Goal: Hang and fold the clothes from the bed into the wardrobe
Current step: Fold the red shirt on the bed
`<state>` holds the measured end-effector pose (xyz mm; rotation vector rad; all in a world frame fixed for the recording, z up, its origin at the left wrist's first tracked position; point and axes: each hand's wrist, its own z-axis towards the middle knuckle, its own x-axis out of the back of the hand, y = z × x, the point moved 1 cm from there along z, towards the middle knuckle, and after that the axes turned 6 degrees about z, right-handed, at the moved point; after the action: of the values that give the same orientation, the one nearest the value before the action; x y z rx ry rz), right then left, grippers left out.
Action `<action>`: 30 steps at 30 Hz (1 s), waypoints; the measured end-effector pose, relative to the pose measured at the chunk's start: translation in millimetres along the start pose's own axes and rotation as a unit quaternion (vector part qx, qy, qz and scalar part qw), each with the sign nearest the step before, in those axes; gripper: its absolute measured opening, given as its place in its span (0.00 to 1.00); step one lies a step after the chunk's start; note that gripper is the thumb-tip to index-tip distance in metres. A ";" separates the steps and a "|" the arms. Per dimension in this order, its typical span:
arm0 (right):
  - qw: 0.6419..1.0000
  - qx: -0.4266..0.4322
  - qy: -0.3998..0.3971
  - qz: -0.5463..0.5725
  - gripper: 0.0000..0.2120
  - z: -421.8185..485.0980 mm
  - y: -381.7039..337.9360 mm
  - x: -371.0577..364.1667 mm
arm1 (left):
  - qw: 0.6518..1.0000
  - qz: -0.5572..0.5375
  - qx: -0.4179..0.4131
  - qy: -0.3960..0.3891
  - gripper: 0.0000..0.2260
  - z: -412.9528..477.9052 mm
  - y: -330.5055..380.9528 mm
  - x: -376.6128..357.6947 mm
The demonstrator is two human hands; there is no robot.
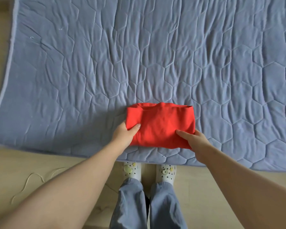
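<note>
A red garment, folded into a compact rectangle, lies near the front edge of the bed, which is covered by a blue quilted spread. My left hand grips the garment's left side, thumb on top and fingers tucked under it. My right hand grips the lower right corner the same way, thumb lying across the cloth. No wardrobe is in view.
The bed's front edge runs just ahead of my feet in patterned white clogs. Pale wooden floor lies at the left and below, with a thin cord curled on it. No other clothes show on the spread.
</note>
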<state>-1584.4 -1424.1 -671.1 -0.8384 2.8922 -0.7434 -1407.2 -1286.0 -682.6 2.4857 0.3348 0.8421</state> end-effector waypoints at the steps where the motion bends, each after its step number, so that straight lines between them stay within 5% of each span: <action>1: 0.999 0.027 0.013 0.023 0.06 1.0 -4.2 -2.4 | 1.000 0.003 -0.015 0.025 0.14 1.2 5.3 1.0; 6: 0.985 0.139 0.081 0.063 0.06 3.6 -32.0 -10.6 | 0.995 -0.042 -0.049 0.075 0.10 11.3 36.0 5.1; 9: 0.977 0.118 0.155 -0.086 0.03 11.1 -35.5 -11.6 | 0.996 0.029 -0.035 0.072 0.13 23.3 40.7 0.1; 11: 0.939 0.109 0.236 -0.225 0.15 12.6 -32.3 -14.3 | 0.995 0.070 -0.015 0.069 0.13 31.1 37.9 -6.2; 15: 0.827 0.334 0.218 -0.397 0.27 1.8 -25.9 -36.5 | 0.980 0.148 0.010 0.133 0.14 30.5 37.4 -17.7; 17: 0.785 0.350 0.146 -0.490 0.25 6.3 -17.7 -45.5 | 0.948 0.223 -0.060 0.219 0.17 24.1 37.9 -20.0; 19: 0.784 0.300 0.105 -0.534 0.25 21.4 -10.5 -47.9 | 0.893 0.284 -0.223 0.270 0.21 20.8 40.0 -24.8; 21: 0.798 0.256 0.091 -0.538 0.24 39.2 -2.9 -49.5 | 0.821 0.365 -0.364 0.245 0.22 22.5 33.4 -33.8; 23: 0.805 0.238 0.085 -0.537 0.25 49.0 1.7 -50.1 | 0.785 0.450 -0.381 0.186 0.22 25.9 23.4 -36.6; 30: 0.822 0.216 0.064 -0.522 0.27 80.8 20.8 -48.9 | 0.884 0.418 -0.184 0.096 0.31 67.4 -11.1 -51.9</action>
<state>-1539.5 -1418.9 -756.6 -2.3332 1.9463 -1.4418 -1406.5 -1320.9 -760.9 2.1359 -0.8352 1.3250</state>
